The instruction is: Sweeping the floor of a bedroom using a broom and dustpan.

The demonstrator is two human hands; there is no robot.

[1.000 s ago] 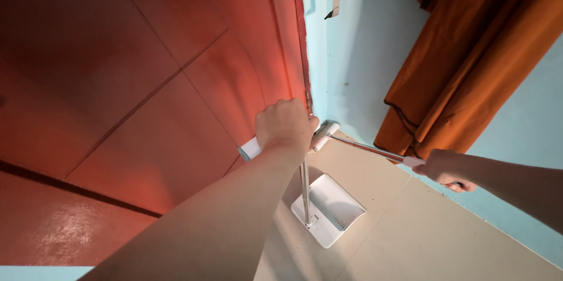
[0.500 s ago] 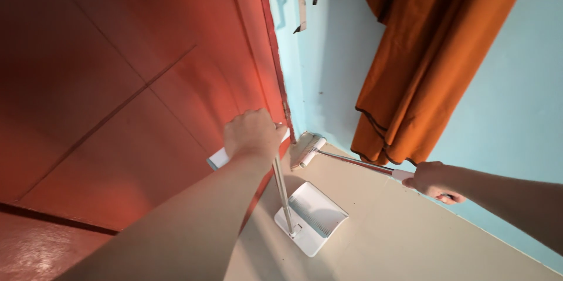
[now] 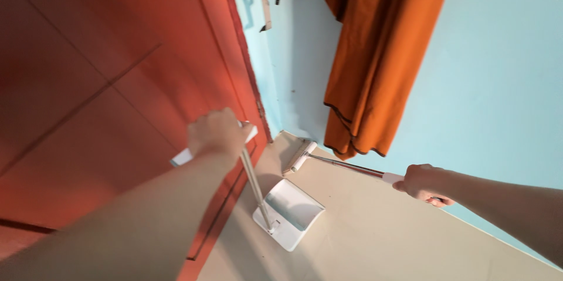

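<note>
Gripping the crossbar handle with your left hand (image 3: 218, 131), fingers wrapped tight around it, you stand the white dustpan (image 3: 288, 213) upright on the cream floor (image 3: 375, 240) beside the red door (image 3: 105, 82). Your right hand (image 3: 419, 182) is closed around the broom handle (image 3: 346, 165), and the broom head (image 3: 297, 156) sits right in the corner where the floor meets the pale blue wall (image 3: 498, 70), just below the orange curtain (image 3: 375, 52). Compared with a second ago, the broom head lies a little farther from the pan's pole and the pan's open mouth faces it, so any dust in that corner has a clear run to the pan.
</note>
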